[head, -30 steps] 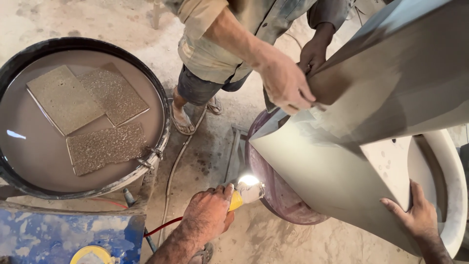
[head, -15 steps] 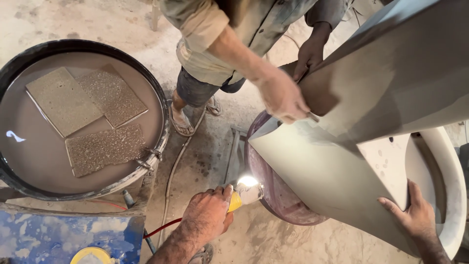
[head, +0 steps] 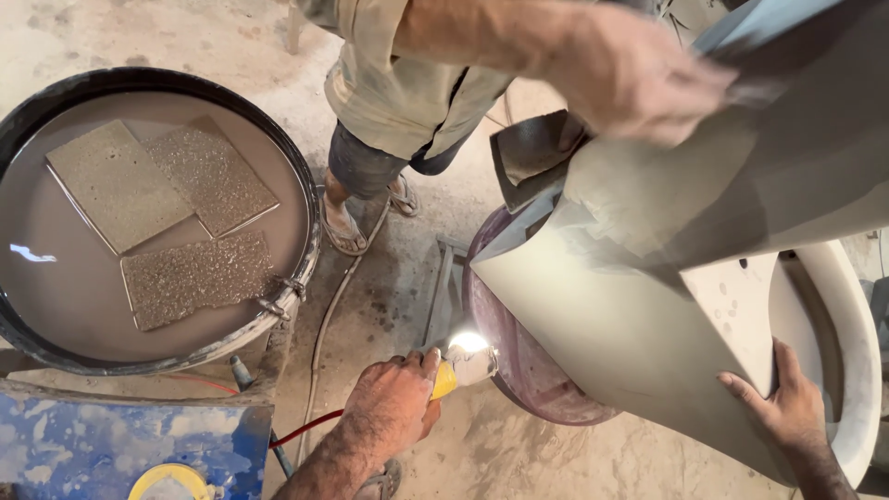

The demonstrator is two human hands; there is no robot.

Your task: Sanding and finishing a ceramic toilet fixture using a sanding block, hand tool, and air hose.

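Muddy brown water fills the round black tub (head: 28,120) at the left, and three rough grey slabs (head: 176,222) lie flat in it, close together. Under the tub a blue painted box (head: 120,454) shows at the bottom edge. To the right of it, the person's left hand (head: 394,407) is closed around a small yellow lamp (head: 460,368), fingers wrapped tight on its handle; the lamp shines brightly at the lower edge of the large grey sheet (head: 639,361), near a dark purple bowl (head: 519,370) that stands on the dusty floor. This hand has hardly moved compared with a second ago. A co-worker in a beige shirt (head: 398,93) stands above, and that co-worker's hand (head: 639,79), blurred by motion, has now come much further over the top of the sheet than before, so the sheet is being shifted or pressed there. At the far right, the person's right hand (head: 787,407) lies on the sheet's lower right edge, fingers spread flat, holding it steady, as earlier.
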